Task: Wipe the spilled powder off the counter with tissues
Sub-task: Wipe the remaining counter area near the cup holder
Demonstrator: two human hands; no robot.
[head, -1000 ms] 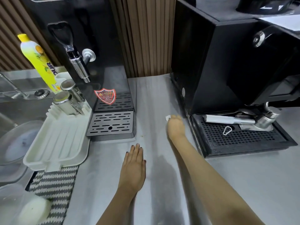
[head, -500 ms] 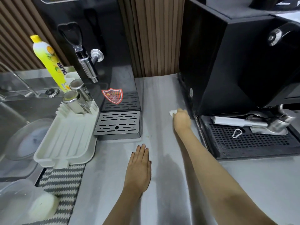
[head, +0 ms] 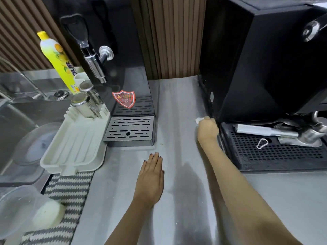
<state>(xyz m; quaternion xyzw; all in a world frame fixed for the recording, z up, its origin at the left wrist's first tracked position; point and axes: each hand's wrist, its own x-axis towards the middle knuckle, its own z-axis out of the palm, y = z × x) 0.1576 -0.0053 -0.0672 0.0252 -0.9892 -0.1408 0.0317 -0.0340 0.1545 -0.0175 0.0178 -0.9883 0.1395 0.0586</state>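
Head view: a tall yellow plastic soap bottle (head: 56, 62) stands behind a cream ribbed plastic draining tray (head: 76, 147). Near the slotted steel drip grille (head: 130, 129) of a black drinks dispenser (head: 127, 59), the left hand (head: 150, 179) lies flat on the grey steel worktop (head: 177, 103) — grip slack, holding nothing. The right hand (head: 208, 129) has its grip curled round a crumpled white tissue (head: 198, 119), pressed to the worktop against the black coffee machine (head: 256, 68).
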